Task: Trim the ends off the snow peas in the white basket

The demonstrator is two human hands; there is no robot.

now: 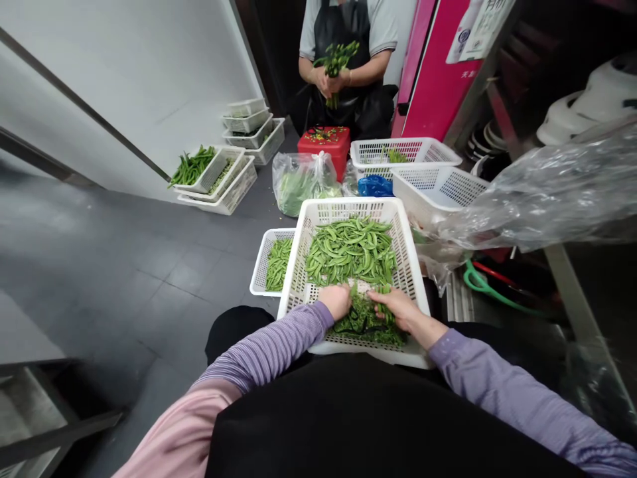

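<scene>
From the large basket [413, 265] at the centre, pods [351, 249] lie in its 12 o'clock half, trimmings [363, 326] towards 6. A smaller basket [257, 267] sits just beside it at 9 o'clock, with pods inside. By the wall [164, 86], one stack of baskets [239, 189] stands at 10 o'clock, a farther stack [273, 144] at 11. Nearer at 11 is a bag [303, 189], before a box [340, 157] with scraps [323, 135] on top; behind that, at 12, a co-worker [343, 30]. Two baskets [413, 164] are at 1 o'clock, plastic sheeting [537, 192] at 2.
</scene>
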